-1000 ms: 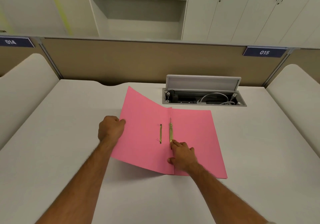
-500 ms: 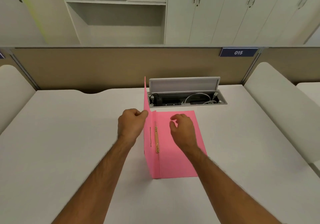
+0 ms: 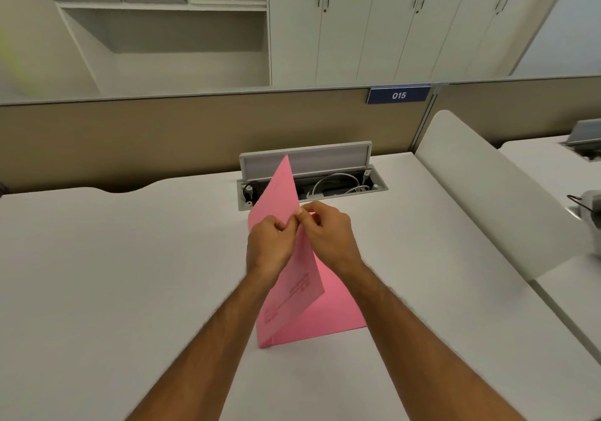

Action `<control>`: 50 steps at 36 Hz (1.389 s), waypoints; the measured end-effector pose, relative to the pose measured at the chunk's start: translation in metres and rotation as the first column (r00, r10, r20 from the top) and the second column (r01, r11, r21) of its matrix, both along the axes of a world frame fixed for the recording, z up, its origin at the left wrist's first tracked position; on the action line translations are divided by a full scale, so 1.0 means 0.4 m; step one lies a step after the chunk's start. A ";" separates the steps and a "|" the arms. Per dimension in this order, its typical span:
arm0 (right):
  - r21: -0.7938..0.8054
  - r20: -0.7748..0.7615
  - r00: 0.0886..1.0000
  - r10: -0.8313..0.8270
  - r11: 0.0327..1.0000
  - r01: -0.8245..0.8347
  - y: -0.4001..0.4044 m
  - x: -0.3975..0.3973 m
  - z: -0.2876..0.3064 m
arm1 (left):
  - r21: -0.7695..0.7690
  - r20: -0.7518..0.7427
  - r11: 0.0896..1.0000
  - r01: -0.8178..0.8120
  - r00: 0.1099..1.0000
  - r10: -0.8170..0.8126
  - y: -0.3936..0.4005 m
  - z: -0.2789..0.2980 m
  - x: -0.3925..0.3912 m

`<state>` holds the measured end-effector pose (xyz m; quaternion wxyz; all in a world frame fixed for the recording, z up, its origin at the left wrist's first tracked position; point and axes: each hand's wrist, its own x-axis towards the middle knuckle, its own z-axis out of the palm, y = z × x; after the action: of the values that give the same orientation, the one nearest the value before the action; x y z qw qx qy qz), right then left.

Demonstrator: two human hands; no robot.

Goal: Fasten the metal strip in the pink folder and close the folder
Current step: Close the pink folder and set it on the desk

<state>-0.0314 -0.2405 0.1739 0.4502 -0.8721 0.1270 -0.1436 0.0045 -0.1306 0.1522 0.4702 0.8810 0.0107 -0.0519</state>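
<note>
The pink folder (image 3: pixel 292 303) lies on the white desk with its back cover flat and its front cover swung past upright, leaning to the right over the back cover. Printed lines show on the cover's outer face. My left hand (image 3: pixel 270 245) pinches the cover's free edge from the left. My right hand (image 3: pixel 328 235) pinches the same edge from the right, fingertips meeting those of the left hand. The metal strip is hidden behind the raised cover.
An open cable box (image 3: pixel 312 180) with its grey lid up and white cables inside sits just behind the folder. A tan partition (image 3: pixel 195 134) runs along the desk's far edge. A white divider (image 3: pixel 487 190) bounds the desk on the right.
The front cover rose from lying open on the left, through upright, to leaning right. My right hand left the metal strip and took the cover's edge beside the left hand.
</note>
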 end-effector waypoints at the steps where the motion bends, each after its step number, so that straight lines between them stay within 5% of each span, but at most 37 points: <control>1: -0.006 -0.012 1.000 -0.005 1.000 0.005 -0.005 0.000 -0.003 | 0.017 -0.011 1.000 0.010 1.000 -0.009 -0.004 -0.008 -0.001; 7: -0.154 -0.128 0.990 -0.052 0.988 0.032 -0.031 -0.004 -0.022 | 0.131 -0.116 0.990 0.059 0.992 -0.044 0.008 -0.086 -0.004; 15: -0.400 -0.233 0.961 -0.151 0.915 0.047 -0.044 -0.012 -0.081 | 0.474 -0.231 0.871 0.130 0.973 -0.019 0.057 -0.207 -0.017; 21: -0.481 -0.342 0.902 -0.264 0.873 0.073 -0.042 -0.021 -0.159 | 0.548 -0.250 0.828 0.118 0.968 0.027 0.089 -0.256 -0.027; 40: -0.390 -0.534 0.805 -0.259 0.920 0.037 -0.102 -0.047 -0.344 | 0.386 -0.377 0.921 0.052 0.920 0.107 0.069 -0.287 -0.044; 50: -0.425 -0.513 0.818 -0.259 0.905 0.020 -0.115 -0.073 -0.382 | 0.089 -0.441 0.994 -0.061 0.893 0.094 0.094 -0.307 -0.022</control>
<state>-0.0605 -0.2863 0.0211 0.1929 -0.9367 0.2857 0.0613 -0.0042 -0.0931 0.0293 0.4244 0.8614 0.1545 -0.2324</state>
